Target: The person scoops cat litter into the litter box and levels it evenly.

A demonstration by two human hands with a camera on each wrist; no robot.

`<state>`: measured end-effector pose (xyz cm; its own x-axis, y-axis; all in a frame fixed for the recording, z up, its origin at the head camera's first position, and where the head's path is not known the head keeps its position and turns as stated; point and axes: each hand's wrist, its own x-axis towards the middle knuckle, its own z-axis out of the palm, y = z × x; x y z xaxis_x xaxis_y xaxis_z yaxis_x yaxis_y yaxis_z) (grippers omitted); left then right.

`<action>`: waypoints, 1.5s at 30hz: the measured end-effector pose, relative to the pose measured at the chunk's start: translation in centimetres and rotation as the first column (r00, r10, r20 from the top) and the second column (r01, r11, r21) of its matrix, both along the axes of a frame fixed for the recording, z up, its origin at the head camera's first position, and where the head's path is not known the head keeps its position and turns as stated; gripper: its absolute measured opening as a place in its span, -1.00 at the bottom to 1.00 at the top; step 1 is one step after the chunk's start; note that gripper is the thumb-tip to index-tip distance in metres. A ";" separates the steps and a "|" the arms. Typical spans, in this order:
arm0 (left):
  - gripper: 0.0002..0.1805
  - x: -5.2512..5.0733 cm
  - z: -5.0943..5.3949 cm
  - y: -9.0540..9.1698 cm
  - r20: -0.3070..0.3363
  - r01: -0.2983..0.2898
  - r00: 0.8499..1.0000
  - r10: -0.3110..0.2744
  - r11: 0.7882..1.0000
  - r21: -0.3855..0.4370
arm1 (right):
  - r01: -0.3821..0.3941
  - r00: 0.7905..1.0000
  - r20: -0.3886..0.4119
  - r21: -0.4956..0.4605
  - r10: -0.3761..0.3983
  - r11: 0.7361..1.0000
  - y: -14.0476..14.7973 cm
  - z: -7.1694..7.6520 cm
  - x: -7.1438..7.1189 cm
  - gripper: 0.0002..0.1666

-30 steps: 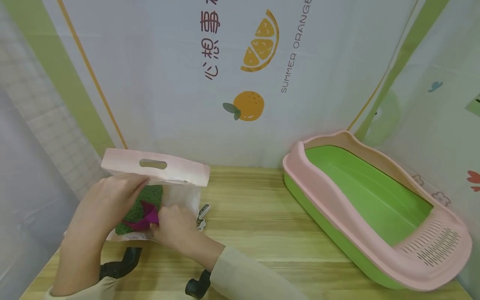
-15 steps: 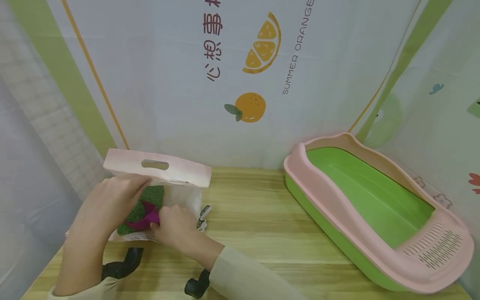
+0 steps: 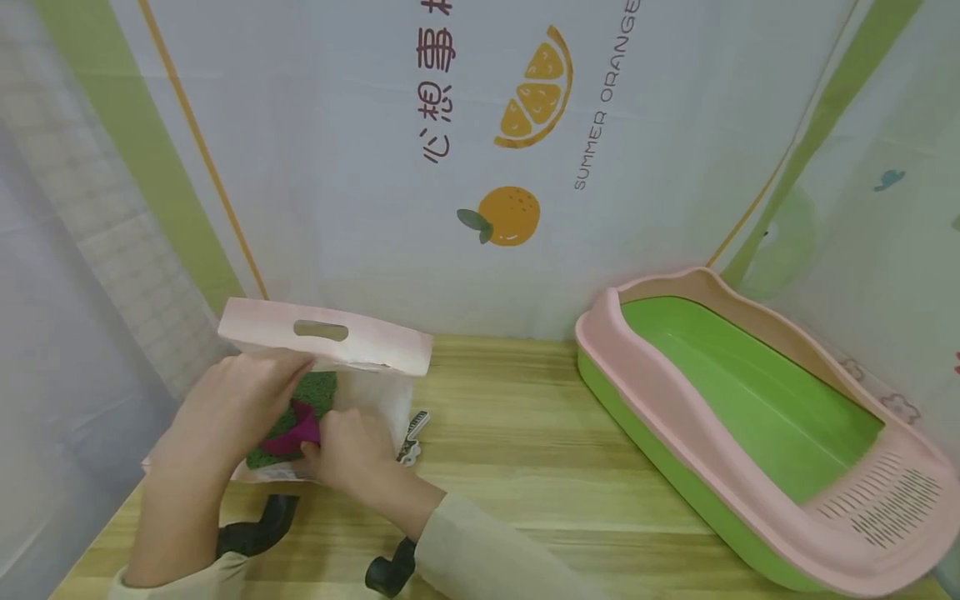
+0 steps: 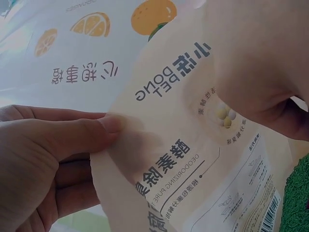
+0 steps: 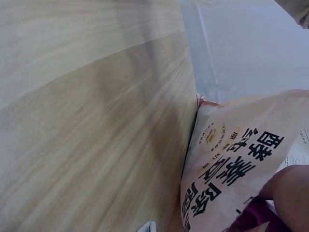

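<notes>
A pink-white paper bag (image 3: 393,348) of pet litter, with a handle slot, stands with its top cut open at the left of the table. Inside it lie green litter granules (image 3: 321,385). My left hand (image 3: 228,408) pinches the bag's rim between thumb and fingers, as the left wrist view shows at the printed paper (image 4: 159,145). My right hand (image 3: 356,450) reaches into the bag mouth and grips a purple scoop (image 3: 298,435), whose bowl rests among the granules. The handle is hidden by my fingers. In the right wrist view only part of that hand (image 5: 292,198) shows.
A green litter tray (image 3: 750,392) with a pink rim (image 3: 697,433) stands at the right of the wooden table (image 3: 510,433). Small scissors (image 3: 414,433), partly covered, lie just right of the bag. Black straps (image 3: 258,529) are at my wrists. Behind hangs a printed curtain (image 3: 360,192).
The whole head view has slid a little, so things sit farther right. Inside the bag, the scoop has tilted slightly among the granules. Both hands keep their grips.
</notes>
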<state>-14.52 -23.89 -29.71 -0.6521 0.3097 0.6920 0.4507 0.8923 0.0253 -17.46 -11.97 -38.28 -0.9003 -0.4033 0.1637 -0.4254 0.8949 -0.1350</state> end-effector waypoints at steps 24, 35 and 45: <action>-0.74 0.1 0.1 0.2 -0.010 0.007 1.000 -0.008 1.000 -0.009 | -0.062 0.997 -0.044 -0.154 0.056 0.986 0.9 -1.8 0.5 -0.45; -0.93 0.0 0.1 0.1 -0.001 0.008 1.000 -0.008 1.000 0.001 | -0.072 0.995 -0.080 -0.192 0.057 0.979 1.6 -2.3 0.8 -0.60; -0.92 0.1 0.0 0.1 0.003 0.010 1.000 -0.010 1.000 0.011 | -0.074 0.994 -0.094 -0.231 0.053 0.970 2.4 -1.9 1.2 -0.63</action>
<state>-14.44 -23.80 -29.71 -0.6511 0.3082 0.6936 0.4593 0.8875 0.0367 -16.28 -9.60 -40.21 -0.8526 -0.4003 0.3360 -0.4994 0.8136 -0.2979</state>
